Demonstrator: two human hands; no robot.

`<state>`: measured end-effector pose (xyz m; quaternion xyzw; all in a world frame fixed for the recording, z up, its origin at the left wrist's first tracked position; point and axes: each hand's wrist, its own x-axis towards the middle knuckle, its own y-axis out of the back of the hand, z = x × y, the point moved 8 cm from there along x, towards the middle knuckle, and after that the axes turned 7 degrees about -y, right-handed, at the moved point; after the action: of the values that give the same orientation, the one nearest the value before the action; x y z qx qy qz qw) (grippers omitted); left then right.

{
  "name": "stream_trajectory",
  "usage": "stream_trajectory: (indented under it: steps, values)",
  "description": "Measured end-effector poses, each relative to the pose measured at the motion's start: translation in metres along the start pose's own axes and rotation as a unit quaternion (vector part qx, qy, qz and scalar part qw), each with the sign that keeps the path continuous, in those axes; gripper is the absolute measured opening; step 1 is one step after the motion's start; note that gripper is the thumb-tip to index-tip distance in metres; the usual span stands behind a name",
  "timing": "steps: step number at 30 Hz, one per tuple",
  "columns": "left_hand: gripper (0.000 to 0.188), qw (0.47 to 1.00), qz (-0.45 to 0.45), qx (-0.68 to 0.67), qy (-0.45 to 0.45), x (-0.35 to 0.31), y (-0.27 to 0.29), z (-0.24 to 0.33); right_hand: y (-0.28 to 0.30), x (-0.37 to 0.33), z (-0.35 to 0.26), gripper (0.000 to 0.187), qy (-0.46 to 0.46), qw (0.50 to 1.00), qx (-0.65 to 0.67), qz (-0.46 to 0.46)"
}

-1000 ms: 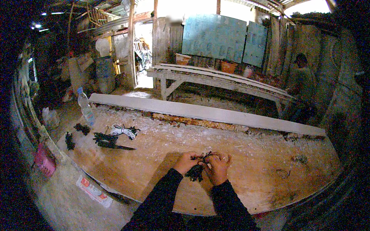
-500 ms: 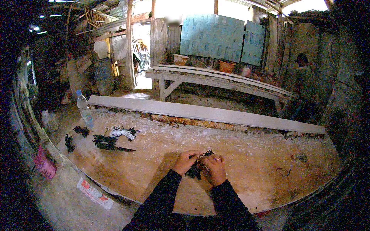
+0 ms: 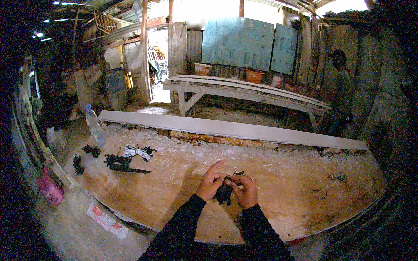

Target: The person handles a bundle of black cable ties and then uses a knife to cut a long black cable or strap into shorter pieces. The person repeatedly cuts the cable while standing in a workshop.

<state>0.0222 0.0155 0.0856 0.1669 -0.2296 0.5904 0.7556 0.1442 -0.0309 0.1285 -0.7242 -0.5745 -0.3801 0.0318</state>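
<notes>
Near the front middle of the plywood table [image 3: 270, 204], a bundle of black cord [image 3: 223, 194] hangs between my hands. My left hand [image 3: 210, 183] pinches it from the left, with one finger raised away. From the right, my right hand [image 3: 244, 191] grips the bundle's upper part with thumb and fingers bent together. Tufts of the cord stick out above and below my fingers; its middle is hidden. To the left lie more black bundles [image 3: 91, 151], a white cord bundle [image 3: 136, 151] and a dark knife [image 3: 130, 168].
A clear bottle [image 3: 94, 126] stands at the table's left end. Along the far edge runs a long white board [image 3: 226, 127], with white crumbs before it. A small black loop [image 3: 320, 193] lies at right. Behind are a bench [image 3: 244, 89] and another person [image 3: 339, 91].
A left finger has lifted off the bundle and points up. My right fingers have closed nearer its top. More of the black cord shows below my hands. The person behind has shifted slightly.
</notes>
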Motion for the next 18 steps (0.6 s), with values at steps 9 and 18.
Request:
stream_trajectory:
  steps: [9, 18]
  values:
    - [0.078, 0.999, 0.000, -0.037, 0.003, 0.000, -0.004, 0.011, 0.006, 0.007, 0.012, 0.016, -0.024, 0.998, 0.064, -0.002]
    - [0.089, 0.999, 0.004, -0.042, 0.014, 0.000, -0.007, 0.015, 0.008, 0.011, 0.002, 0.010, 0.012, 0.994, 0.045, -0.098]
